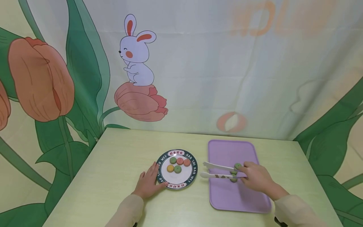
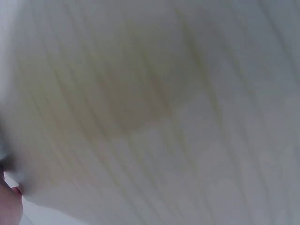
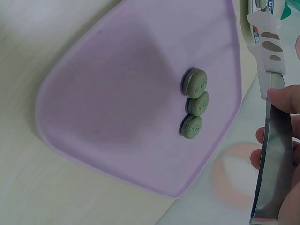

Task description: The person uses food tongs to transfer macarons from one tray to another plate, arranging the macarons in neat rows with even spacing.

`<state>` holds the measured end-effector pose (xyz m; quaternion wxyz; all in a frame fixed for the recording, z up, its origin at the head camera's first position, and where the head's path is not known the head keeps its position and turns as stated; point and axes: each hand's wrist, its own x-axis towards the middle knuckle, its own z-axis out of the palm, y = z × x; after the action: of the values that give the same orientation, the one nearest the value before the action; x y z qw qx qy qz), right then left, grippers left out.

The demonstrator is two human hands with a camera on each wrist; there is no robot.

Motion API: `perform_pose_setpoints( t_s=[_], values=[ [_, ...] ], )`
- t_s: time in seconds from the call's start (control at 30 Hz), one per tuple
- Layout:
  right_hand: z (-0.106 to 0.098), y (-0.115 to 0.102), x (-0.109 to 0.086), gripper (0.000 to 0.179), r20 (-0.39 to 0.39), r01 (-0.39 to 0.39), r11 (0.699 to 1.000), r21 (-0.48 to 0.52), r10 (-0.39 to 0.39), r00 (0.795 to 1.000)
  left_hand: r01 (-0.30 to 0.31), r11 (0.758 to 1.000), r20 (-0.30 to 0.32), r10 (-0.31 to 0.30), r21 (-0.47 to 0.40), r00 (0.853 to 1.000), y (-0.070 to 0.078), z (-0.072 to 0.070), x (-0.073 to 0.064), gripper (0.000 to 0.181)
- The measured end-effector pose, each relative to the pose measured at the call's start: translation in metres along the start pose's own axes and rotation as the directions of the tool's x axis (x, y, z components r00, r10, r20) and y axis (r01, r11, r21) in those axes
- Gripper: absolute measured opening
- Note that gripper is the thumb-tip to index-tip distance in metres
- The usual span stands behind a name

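Note:
My right hand (image 1: 258,178) grips a pair of tongs (image 1: 222,167) with white, brown-spotted ends. The tongs' arms stand apart with nothing between their tips, which point left past the edge of a purple tray (image 1: 227,198). Three green toy macarons (image 3: 198,103) lie in a row on the tray, partly behind the tongs in the head view. My left hand (image 1: 148,183) rests at the left rim of a round plate (image 1: 185,177), fingers extended, thumb along its lower rim. On the plate are two green macarons (image 1: 177,169), two pink macarons (image 1: 180,161) and a yellow macaron (image 1: 170,168).
Plate and tray stand side by side on a pale table (image 1: 99,179), a narrow gap between them. Behind the table's back edge hangs a curtain (image 1: 193,78) printed with tulips and a rabbit. Blurred cloth (image 2: 187,140) fills most of the left wrist view.

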<state>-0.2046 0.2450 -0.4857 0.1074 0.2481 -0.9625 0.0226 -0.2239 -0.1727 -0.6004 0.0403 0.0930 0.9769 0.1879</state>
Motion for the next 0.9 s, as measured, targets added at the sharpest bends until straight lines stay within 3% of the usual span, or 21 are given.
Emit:
perform_pose_setpoints(
  t_s=[0.9],
  values=[
    [-0.004,0.020,-0.019,0.016,0.012,-0.008,1.000,0.004,0.008,1.000,0.008,1.000,0.002,-0.008,0.000,1.000,0.001,-0.001,0.000,0.095]
  ],
)
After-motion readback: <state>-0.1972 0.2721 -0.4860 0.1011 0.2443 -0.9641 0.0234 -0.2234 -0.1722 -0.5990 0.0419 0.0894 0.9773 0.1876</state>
